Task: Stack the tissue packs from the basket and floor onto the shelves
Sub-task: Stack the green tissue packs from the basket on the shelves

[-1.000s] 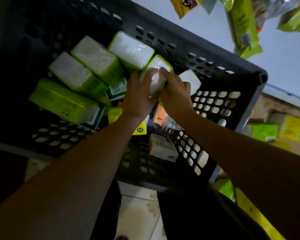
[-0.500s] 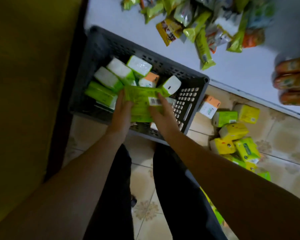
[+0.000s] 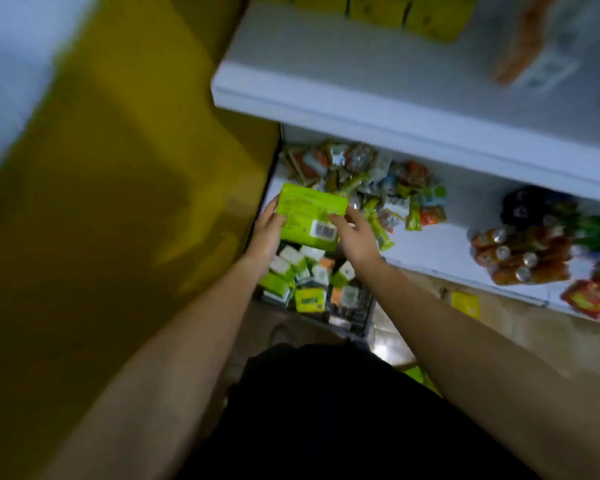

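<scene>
A lime-green tissue pack (image 3: 305,213) with a white barcode label is held up between both hands, well above the dark basket (image 3: 361,317). My left hand (image 3: 265,233) grips its left edge and my right hand (image 3: 355,233) grips its right edge. Below them the basket holds several green, white and orange tissue packs (image 3: 302,275). A yellow tissue pack (image 3: 465,304) lies on the tiled floor to the right. A white shelf (image 3: 361,98) juts out above, with yellow-green packs (image 3: 395,12) lined up at its back.
The lower white shelf (image 3: 465,199) carries a heap of snack packets (image 3: 371,181), bundled bottles (image 3: 520,258) and red packets (image 3: 589,297). A yellow side panel (image 3: 118,185) walls off the left. An orange packet (image 3: 530,46) lies on the upper shelf. The picture is blurred by motion.
Both hands lifted the green pack out of the basket and raised it toward the shelves. The view rose and swung up, bringing the upper shelf into sight.
</scene>
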A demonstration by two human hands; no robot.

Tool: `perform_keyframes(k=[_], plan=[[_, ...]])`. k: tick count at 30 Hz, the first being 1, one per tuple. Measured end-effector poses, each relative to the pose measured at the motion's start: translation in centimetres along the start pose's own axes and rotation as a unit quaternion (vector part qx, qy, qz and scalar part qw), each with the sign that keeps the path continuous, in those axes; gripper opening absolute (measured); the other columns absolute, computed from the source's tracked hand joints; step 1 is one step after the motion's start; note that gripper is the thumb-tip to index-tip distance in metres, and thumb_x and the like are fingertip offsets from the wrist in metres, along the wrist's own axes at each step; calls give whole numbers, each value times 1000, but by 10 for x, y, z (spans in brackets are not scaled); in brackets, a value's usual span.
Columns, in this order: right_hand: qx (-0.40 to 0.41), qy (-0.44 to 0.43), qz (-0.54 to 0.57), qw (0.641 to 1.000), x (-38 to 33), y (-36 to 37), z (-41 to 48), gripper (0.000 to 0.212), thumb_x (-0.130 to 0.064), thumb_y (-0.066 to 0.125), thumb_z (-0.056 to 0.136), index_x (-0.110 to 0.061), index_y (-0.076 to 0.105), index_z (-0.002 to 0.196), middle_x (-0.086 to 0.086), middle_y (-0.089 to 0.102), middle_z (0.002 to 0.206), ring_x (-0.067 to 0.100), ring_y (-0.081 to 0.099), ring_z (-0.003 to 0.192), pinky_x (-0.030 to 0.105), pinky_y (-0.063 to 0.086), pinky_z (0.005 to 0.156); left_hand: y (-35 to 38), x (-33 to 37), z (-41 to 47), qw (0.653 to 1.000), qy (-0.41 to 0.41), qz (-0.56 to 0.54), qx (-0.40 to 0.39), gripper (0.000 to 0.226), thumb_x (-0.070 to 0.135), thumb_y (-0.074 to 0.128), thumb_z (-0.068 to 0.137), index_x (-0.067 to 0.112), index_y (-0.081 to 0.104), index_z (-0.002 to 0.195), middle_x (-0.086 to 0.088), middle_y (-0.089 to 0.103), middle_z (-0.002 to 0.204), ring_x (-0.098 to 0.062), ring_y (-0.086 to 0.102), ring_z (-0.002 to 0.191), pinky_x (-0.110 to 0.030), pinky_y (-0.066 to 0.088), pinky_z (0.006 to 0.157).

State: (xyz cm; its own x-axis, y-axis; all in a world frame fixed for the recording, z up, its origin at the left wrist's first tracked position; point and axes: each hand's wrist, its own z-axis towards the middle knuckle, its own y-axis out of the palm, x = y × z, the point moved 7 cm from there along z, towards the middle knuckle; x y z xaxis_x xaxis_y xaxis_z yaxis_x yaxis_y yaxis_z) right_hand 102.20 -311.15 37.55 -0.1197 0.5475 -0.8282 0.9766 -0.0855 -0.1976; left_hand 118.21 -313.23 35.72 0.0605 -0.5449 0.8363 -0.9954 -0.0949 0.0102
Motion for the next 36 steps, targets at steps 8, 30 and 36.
perform_keyframes(k=[8, 30, 36], plan=[[17, -203, 101, 974, -190, -15, -22, 5, -17, 53, 93, -15, 56, 96, 2, 58, 93, 17, 55, 92, 31, 45, 83, -6, 178, -38, 968, 171, -185, 17, 33, 19, 31, 96, 9, 50, 121, -12, 60, 105, -20, 58, 92, -26, 49, 70], [235, -430, 40, 871, -381, -226, -58, 50, -18, 61, 81, -14, 42, 127, 10, 48, 123, 26, 50, 112, 35, 45, 88, 189, 414, -81, 918, 371, -27, -139, 21, 30, 45, 97, 17, 43, 113, 6, 45, 104, -8, 42, 98, -23, 35, 83], [302, -442, -46, 844, -374, -333, -46, 62, -27, 47, 71, -23, 47, 132, 4, 53, 127, 20, 51, 107, 23, 40, 87, 314, 425, -65, 917, 361, -5, -169, 25, 37, 45, 96, 14, 36, 102, -1, 45, 99, -10, 46, 83, -25, 36, 70]])
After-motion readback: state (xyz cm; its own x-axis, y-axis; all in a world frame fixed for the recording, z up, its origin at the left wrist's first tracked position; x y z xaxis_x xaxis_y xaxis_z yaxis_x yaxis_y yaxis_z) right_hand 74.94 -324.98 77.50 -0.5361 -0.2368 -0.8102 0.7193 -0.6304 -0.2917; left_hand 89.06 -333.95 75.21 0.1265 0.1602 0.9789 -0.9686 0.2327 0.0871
